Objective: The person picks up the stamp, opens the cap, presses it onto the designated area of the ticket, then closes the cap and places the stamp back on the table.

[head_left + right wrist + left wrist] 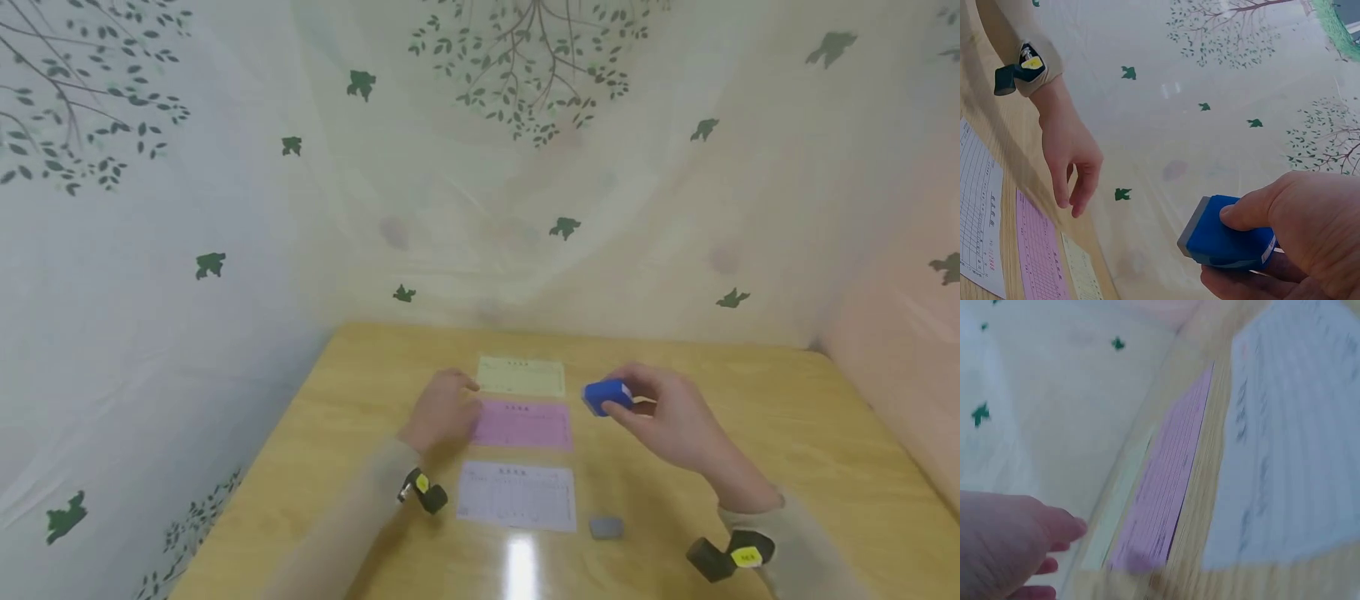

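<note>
My right hand (pixel 675 417) grips a small blue stamp (pixel 1225 231) with a grey edge, thumb on one face and fingers beneath. It holds the stamp above the table, right of the printed slips. My left hand (pixel 442 408) hovers by the left edges of the yellow slip (pixel 521 377) and the pink slip (pixel 522 425), its fingers loosely bent downward. Nothing shows in its fingers in the right wrist view. Nearest me lies a white slip (pixel 516 496) with printed lines, in one column with the other two.
A small grey block (pixel 606 527) lies on the wooden table (pixel 787 433), right of the white slip. Behind the table hangs a pale curtain (pixel 480 208) with leaf and bird prints. Both wrists carry a black camera strap.
</note>
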`<state>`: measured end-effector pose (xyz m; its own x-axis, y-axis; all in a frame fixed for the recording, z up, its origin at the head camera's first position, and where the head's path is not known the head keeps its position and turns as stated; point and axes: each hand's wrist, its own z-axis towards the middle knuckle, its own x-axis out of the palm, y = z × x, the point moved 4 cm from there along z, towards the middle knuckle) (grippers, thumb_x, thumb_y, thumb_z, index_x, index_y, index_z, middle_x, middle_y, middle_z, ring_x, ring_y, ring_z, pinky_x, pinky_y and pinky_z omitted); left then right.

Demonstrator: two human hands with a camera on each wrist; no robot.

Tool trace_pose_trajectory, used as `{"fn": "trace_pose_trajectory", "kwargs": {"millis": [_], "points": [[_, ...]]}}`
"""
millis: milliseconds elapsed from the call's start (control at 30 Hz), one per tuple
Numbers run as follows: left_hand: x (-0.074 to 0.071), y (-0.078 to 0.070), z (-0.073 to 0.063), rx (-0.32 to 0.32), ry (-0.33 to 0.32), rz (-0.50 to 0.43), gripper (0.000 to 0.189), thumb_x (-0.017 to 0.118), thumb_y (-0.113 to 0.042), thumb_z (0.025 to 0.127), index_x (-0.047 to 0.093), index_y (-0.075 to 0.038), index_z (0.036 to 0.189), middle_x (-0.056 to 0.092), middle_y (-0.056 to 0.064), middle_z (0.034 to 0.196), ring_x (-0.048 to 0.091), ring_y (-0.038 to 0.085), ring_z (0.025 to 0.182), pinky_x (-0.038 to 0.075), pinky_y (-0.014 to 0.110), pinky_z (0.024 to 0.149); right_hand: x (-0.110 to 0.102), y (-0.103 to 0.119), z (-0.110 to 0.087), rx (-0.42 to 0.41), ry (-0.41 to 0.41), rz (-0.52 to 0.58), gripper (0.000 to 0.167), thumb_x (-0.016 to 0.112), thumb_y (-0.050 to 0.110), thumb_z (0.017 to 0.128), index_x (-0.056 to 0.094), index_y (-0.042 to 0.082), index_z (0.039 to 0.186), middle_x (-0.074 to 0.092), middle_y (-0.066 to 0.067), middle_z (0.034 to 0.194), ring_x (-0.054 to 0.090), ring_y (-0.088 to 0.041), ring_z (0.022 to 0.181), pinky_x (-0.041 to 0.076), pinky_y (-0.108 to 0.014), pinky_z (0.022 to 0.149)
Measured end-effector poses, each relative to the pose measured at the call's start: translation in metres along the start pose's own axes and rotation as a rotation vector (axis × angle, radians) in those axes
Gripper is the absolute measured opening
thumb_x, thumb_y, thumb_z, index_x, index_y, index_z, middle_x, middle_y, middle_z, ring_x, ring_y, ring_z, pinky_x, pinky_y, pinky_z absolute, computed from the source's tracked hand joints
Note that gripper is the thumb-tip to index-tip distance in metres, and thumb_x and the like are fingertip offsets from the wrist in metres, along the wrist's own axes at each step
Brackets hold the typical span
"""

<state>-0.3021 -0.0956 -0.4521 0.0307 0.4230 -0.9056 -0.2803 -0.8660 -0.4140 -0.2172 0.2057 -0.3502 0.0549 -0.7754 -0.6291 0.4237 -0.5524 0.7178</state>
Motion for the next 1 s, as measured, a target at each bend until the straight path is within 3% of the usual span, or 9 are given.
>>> {"fn": "trace_pose_trajectory", "kwargs": {"millis": [33, 67, 167, 333, 433, 633, 800, 867, 1000], "points": [[0.001, 0.010, 0.003, -0.014, 0.006, -0.054, 0.031, 0.064, -0.018, 0.101, 0.072, -0.005, 0.127, 0.067, 0.012, 0.143, 0.058, 0.034, 0.139, 0.044, 0.052, 0.123, 0.002, -0.001, 0.000, -0.005, 0.002, -0.004, 0.023, 0.077, 0.008, 0.097, 0.071, 0.005, 0.119, 0.077, -0.014, 0.116, 0.077, -0.023, 0.099, 0.067, -0.028, 0.081], [0.002, 0.018, 0.006, -0.064, -0.018, -0.176, 0.035, 0.064, -0.019, 0.102, 0.069, -0.005, 0.134, 0.064, 0.014, 0.146, 0.055, 0.036, 0.141, 0.042, 0.054, 0.124, 0.004, -0.002, 0.001, -0.005, 0.006, -0.012, 0.023, 0.077, 0.008, 0.097, 0.071, 0.006, 0.119, 0.077, -0.014, 0.116, 0.077, -0.022, 0.099, 0.066, -0.028, 0.081], [0.006, 0.029, 0.019, -0.012, -0.013, -0.182, 0.039, 0.063, -0.020, 0.104, 0.065, -0.005, 0.139, 0.065, 0.014, 0.145, 0.057, 0.036, 0.140, 0.044, 0.055, 0.122, 0.011, -0.008, 0.009, -0.005, 0.020, -0.058, 0.023, 0.075, 0.009, 0.099, 0.071, 0.007, 0.121, 0.077, -0.012, 0.116, 0.076, -0.023, 0.100, 0.066, -0.029, 0.082], [0.014, 0.027, 0.045, 0.150, -0.019, -0.026, 0.037, 0.066, -0.020, 0.103, 0.067, -0.005, 0.137, 0.069, 0.015, 0.140, 0.062, 0.034, 0.134, 0.047, 0.052, 0.120, 0.022, -0.019, 0.037, 0.029, 0.043, -0.142, 0.021, 0.072, 0.013, 0.101, 0.071, 0.009, 0.122, 0.076, -0.014, 0.117, 0.076, -0.028, 0.104, 0.067, -0.037, 0.084], [0.017, 0.022, 0.053, 0.190, -0.004, 0.040, 0.036, 0.069, -0.022, 0.102, 0.069, -0.007, 0.135, 0.069, 0.014, 0.139, 0.061, 0.033, 0.135, 0.047, 0.051, 0.121, 0.029, -0.021, 0.054, 0.033, 0.060, -0.150, 0.021, 0.072, 0.014, 0.101, 0.072, 0.010, 0.121, 0.076, -0.014, 0.117, 0.077, -0.028, 0.103, 0.067, -0.040, 0.084], [0.019, 0.014, 0.058, 0.174, 0.029, 0.161, 0.036, 0.071, -0.024, 0.102, 0.070, -0.009, 0.133, 0.070, 0.013, 0.140, 0.060, 0.032, 0.137, 0.047, 0.049, 0.122, 0.042, -0.024, 0.076, 0.001, 0.102, -0.172, 0.018, 0.074, 0.015, 0.099, 0.074, 0.009, 0.116, 0.078, -0.010, 0.109, 0.075, -0.026, 0.101, 0.066, -0.038, 0.080], [0.021, 0.009, 0.062, 0.177, 0.065, 0.260, 0.022, 0.070, -0.025, 0.102, 0.076, -0.009, 0.117, 0.077, 0.008, 0.115, 0.070, 0.025, 0.112, 0.058, 0.043, 0.105, 0.049, -0.031, 0.089, 0.048, 0.129, -0.214, 0.020, 0.074, 0.018, 0.099, 0.074, 0.008, 0.116, 0.078, -0.011, 0.110, 0.073, -0.028, 0.104, 0.064, -0.042, 0.083], [0.021, 0.007, 0.063, 0.163, 0.078, 0.257, 0.019, 0.070, -0.024, 0.102, 0.076, -0.009, 0.113, 0.076, 0.008, 0.108, 0.069, 0.024, 0.104, 0.060, 0.041, 0.099, 0.051, -0.034, 0.094, 0.067, 0.144, -0.220, 0.021, 0.074, 0.018, 0.098, 0.074, 0.008, 0.117, 0.077, -0.012, 0.111, 0.073, -0.029, 0.104, 0.063, -0.044, 0.086], [0.018, 0.004, 0.067, 0.117, 0.102, 0.228, 0.028, 0.069, -0.022, 0.102, 0.074, -0.006, 0.125, 0.074, 0.013, 0.121, 0.068, 0.028, 0.114, 0.058, 0.044, 0.105, 0.056, -0.041, 0.103, 0.086, 0.163, -0.253, 0.022, 0.074, 0.017, 0.098, 0.073, 0.006, 0.116, 0.077, -0.015, 0.111, 0.072, -0.030, 0.103, 0.063, -0.047, 0.089]]}}
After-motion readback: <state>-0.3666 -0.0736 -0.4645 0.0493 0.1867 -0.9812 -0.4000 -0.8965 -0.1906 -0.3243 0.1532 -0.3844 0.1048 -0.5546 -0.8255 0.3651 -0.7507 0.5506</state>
